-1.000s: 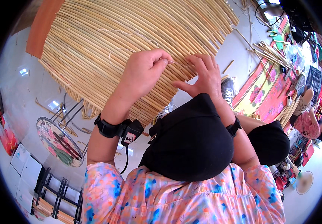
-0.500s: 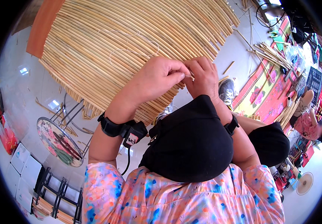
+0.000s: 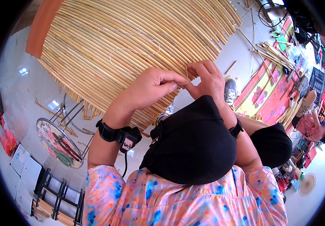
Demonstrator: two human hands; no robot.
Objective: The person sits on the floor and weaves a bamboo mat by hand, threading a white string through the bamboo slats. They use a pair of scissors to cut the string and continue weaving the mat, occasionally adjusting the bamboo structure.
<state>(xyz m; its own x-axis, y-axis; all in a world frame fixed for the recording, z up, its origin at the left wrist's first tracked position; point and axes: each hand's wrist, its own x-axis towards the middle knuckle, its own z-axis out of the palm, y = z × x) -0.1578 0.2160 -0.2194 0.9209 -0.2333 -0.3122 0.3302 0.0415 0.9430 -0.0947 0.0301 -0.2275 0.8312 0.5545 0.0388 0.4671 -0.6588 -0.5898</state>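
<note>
A broad mat of pale reed stalks (image 3: 106, 41) lies in front of me, its stalks side by side. At its near right edge my left hand (image 3: 153, 86) pinches a thin white thread between thumb and forefinger. My right hand (image 3: 207, 80) faces it, fingers bent, with the thread (image 3: 187, 72) stretched from its forefinger down toward its thumb. The rest of the thread curls in a loose loop over the stalks. Fine stitches cross the stalks in rows. Whether a needle is in my fingers cannot be made out.
A brown board (image 3: 43, 28) lies along the mat's left end. At left stands a round patterned stool (image 3: 59, 143) with tools on it. Loose stalks (image 3: 275, 54) lie at right by a flowered red-and-yellow mat (image 3: 260, 100). Another person (image 3: 308, 126) sits far right.
My hands have drawn slightly apart, and the left has moved a little down. The thread now shows stretched between the right fingers. The loop on the mat has barely shifted.
</note>
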